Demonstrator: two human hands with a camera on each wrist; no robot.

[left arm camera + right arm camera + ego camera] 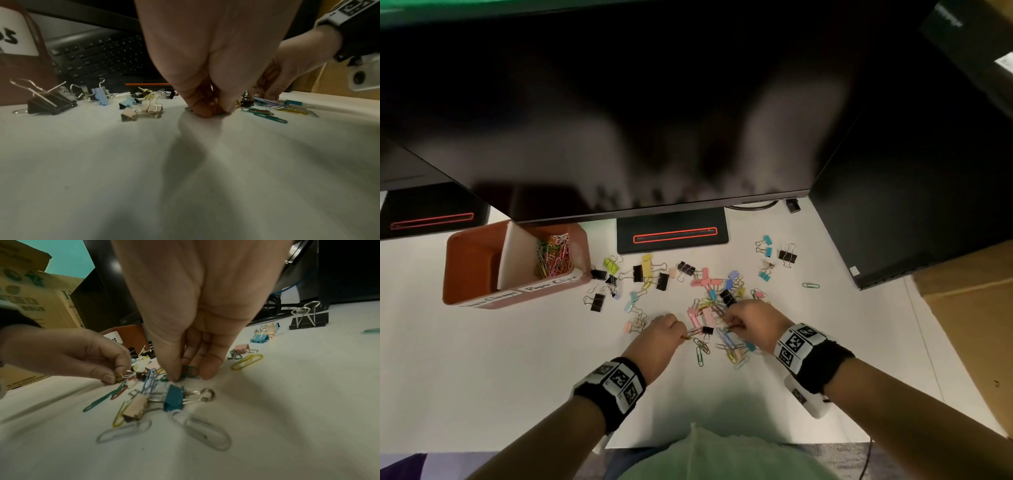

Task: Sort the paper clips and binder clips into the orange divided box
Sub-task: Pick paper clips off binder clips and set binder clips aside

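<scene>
The orange divided box [472, 270] stands at the left of the white table. Its right compartment holds coloured paper clips [553, 255]; I see nothing in the left one. Binder clips [642, 272] and paper clips [702, 349] lie scattered in the middle. My left hand [683, 334] pinches a small bunch of paper clips [119, 378] just above the table. Beside it, my right hand [729, 323] pinches a green paper clip [190, 370] in the pile with thumb and fingers. A small black binder clip [707, 330] lies between the two hands.
A large dark monitor overhangs the back of the table, its stand base [673, 234] behind the clips. A keyboard [98, 55] sits under it. A cardboard box [969, 325] stands at the right edge. One green paper clip [811, 285] lies apart to the right.
</scene>
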